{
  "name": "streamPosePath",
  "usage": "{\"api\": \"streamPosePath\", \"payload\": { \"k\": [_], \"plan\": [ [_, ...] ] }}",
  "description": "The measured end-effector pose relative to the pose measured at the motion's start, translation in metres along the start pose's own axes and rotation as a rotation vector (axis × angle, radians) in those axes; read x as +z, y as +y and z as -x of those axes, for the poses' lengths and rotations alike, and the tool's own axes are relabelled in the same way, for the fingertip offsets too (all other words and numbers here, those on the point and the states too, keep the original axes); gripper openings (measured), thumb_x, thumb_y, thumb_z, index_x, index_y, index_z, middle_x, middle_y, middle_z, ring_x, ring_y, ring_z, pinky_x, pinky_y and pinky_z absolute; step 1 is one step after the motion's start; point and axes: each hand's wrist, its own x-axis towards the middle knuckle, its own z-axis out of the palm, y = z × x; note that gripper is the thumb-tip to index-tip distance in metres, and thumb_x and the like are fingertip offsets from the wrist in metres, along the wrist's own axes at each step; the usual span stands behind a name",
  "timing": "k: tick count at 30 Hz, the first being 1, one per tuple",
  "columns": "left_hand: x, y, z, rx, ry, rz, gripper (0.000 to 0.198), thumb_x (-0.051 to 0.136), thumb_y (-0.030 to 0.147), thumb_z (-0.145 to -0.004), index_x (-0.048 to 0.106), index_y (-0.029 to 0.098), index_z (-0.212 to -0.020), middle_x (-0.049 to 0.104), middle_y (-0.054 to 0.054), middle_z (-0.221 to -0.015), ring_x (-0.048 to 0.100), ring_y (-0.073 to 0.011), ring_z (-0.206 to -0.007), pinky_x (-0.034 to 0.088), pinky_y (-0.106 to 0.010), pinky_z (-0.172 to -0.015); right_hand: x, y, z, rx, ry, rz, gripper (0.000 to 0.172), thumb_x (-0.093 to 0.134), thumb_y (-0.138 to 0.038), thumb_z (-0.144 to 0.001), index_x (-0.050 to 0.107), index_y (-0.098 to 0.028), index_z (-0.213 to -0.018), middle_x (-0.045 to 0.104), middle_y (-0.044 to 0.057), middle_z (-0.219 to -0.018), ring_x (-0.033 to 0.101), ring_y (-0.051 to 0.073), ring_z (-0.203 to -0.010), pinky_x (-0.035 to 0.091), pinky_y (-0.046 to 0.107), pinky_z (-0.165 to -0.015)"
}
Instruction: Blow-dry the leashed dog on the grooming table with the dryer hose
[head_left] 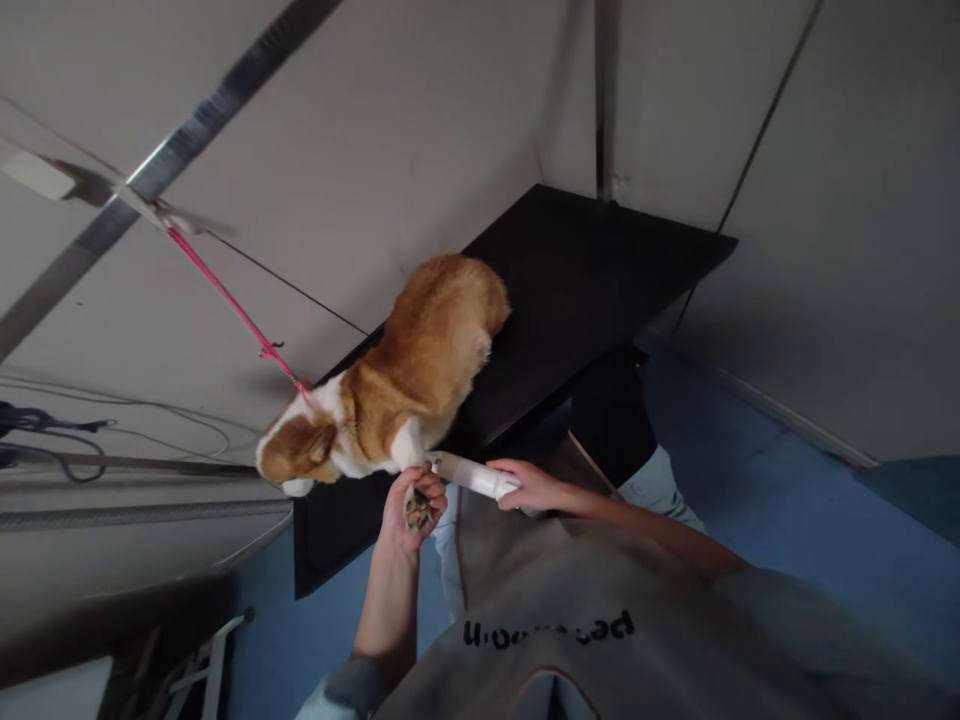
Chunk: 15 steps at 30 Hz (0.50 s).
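A brown-and-white dog stands or crouches on a black grooming table, its head toward the left. My left hand is closed around one of its legs, with the paw turned so that its pads show. In my right hand is a white hair clipper, gripped by its rear end. The clipper's head points left and lies close beside the held leg; whether it touches the fur I cannot tell. A pink leash runs from the dog's neck up to a metal bar.
The metal bar slants across the upper left, in front of a pale wall. Dark cables and a ribbed hose are at the left. A white frame stands low on the left, above blue floor.
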Motion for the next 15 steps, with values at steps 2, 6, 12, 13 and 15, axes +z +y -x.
{"api": "streamPosePath", "payload": {
  "k": [2,6,12,13,15],
  "plan": [
    [-0.005,-0.004,-0.004,0.011,0.011,-0.009,0.023,0.063,0.009,-0.074,0.048,0.021,-0.087,0.038,0.011,-0.057,0.041,-0.0055,-0.044,0.035,-0.017,-0.045,0.000,-0.002,-0.001,0.018,0.047,-0.011,0.082,0.085,-0.019,-0.062,0.062,-0.022,-0.141,0.072,0.010,-0.135,0.070,0.029,-0.118,0.056,0.045,-0.106],
    [-0.016,-0.013,-0.011,0.003,0.020,-0.057,0.026,0.068,0.010,-0.073,0.050,0.021,-0.088,0.037,0.010,-0.059,0.041,-0.0057,-0.046,0.034,-0.017,-0.045,-0.004,-0.005,-0.004,0.026,0.089,-0.035,0.084,0.081,-0.019,-0.065,0.058,-0.022,-0.145,0.067,0.011,-0.143,0.068,0.029,-0.125,0.054,0.045,-0.110],
    [-0.029,-0.013,-0.012,0.036,0.064,0.061,0.030,0.071,0.008,-0.068,0.051,0.020,-0.088,0.035,0.011,-0.058,0.039,-0.0058,-0.045,0.034,-0.018,-0.043,-0.035,-0.010,-0.025,0.006,0.148,-0.029,0.080,0.078,-0.019,-0.066,0.059,-0.020,-0.144,0.066,0.012,-0.145,0.065,0.030,-0.129,0.048,0.047,-0.117],
    [-0.030,-0.013,-0.012,0.037,0.076,0.075,0.031,0.070,0.008,-0.068,0.051,0.020,-0.088,0.036,0.011,-0.058,0.039,-0.0057,-0.045,0.034,-0.018,-0.042,-0.042,-0.011,-0.030,-0.001,0.182,-0.024,0.081,0.076,-0.020,-0.068,0.056,-0.019,-0.147,0.063,0.013,-0.149,0.063,0.030,-0.133,0.045,0.047,-0.120],
    [-0.031,-0.013,-0.012,0.031,0.095,0.081,0.031,0.070,0.008,-0.067,0.050,0.020,-0.088,0.036,0.011,-0.058,0.039,-0.0058,-0.044,0.034,-0.018,-0.042,-0.053,-0.013,-0.038,-0.011,0.200,-0.014,0.083,0.077,-0.020,-0.066,0.056,-0.019,-0.146,0.065,0.013,-0.147,0.064,0.030,-0.131,0.046,0.048,-0.119]
  ]
}}
